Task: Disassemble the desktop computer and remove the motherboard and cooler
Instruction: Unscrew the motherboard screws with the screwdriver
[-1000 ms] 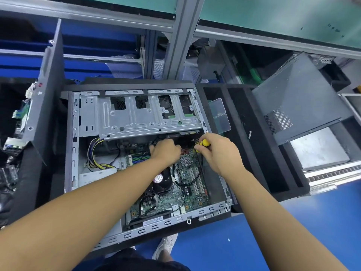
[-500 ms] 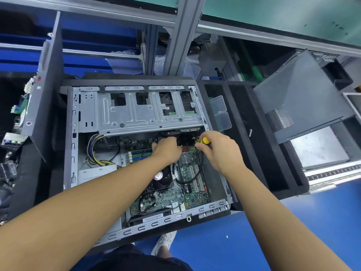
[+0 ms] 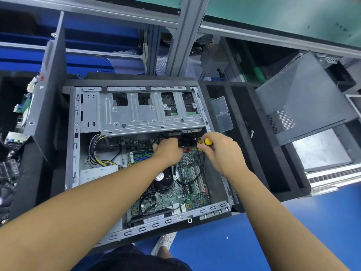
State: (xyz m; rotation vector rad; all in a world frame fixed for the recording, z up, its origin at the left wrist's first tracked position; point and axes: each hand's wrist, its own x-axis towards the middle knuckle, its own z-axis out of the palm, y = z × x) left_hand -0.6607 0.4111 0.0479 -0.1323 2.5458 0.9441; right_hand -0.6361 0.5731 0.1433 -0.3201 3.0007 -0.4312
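An open desktop case (image 3: 78,153) lies on its side in front of me. Its green motherboard (image 3: 185,194) fills the lower right, with the black fan cooler (image 3: 162,180) half hidden under my left forearm. My right hand (image 3: 220,153) grips a yellow-handled screwdriver (image 3: 206,142), tip pointing down at the board's upper right corner. My left hand (image 3: 168,151) reaches under the silver drive cage (image 3: 136,114) with fingers curled at the board's top edge; what it holds is hidden.
Yellow and black power cables (image 3: 97,151) coil at the case's left. A black foam tray (image 3: 273,153) sits to the right, with a removed side panel (image 3: 304,106) leaning behind it. Another panel (image 3: 48,94) stands upright at left beside loose boards. Blue floor lies below.
Both hands have stayed at the board's top edge. The screwdriver handle shows slightly more between my right fingers. The view has shifted a little.
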